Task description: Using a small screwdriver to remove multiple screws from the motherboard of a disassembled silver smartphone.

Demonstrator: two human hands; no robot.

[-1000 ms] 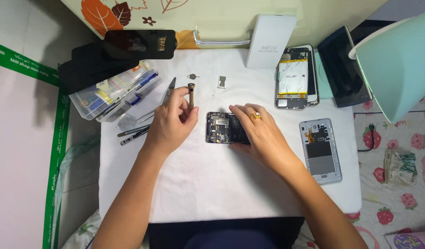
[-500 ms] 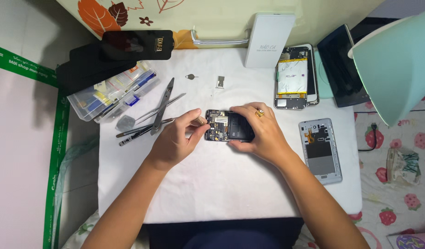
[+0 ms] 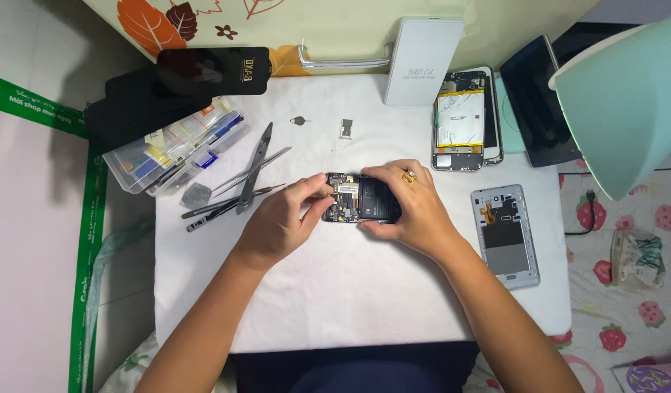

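Opened phone [image 3: 358, 198], back removed, circuit board and black battery exposed, lay flat near the middle of the white worktop [image 3: 350, 306], well clear of every edge.

Right hand [image 3: 404, 204], ring on one finger, was curled over the phone's right half, fingers along its far side and thumb at its near edge, gripping it.

Left hand [image 3: 288, 218] was closed to a pinch, fingertips touching the board at the phone's left end; whether anything small sat between them could not be told.

Tweezers and slim pry tools [image 3: 237, 189] lay fanned just left of the left hand, near it but apart.

Clear plastic parts box [image 3: 171, 149] sat at the far left corner, partly overhanging the worktop edge, with black pouches behind it.

Pin tool [image 3: 299, 121] and small metal tray [image 3: 346, 128] lay on the far stretch, apart from the phone.

Second opened phone [image 3: 463, 120] and white box [image 3: 421, 62] stood along the far edge.

Grey back cover [image 3: 504, 234] lay close to the right edge, just beside the right forearm.

Open cloth ran along the near side, between and below the forearms.

Pale green lamp shade [image 3: 623, 102] overhung the right corner.
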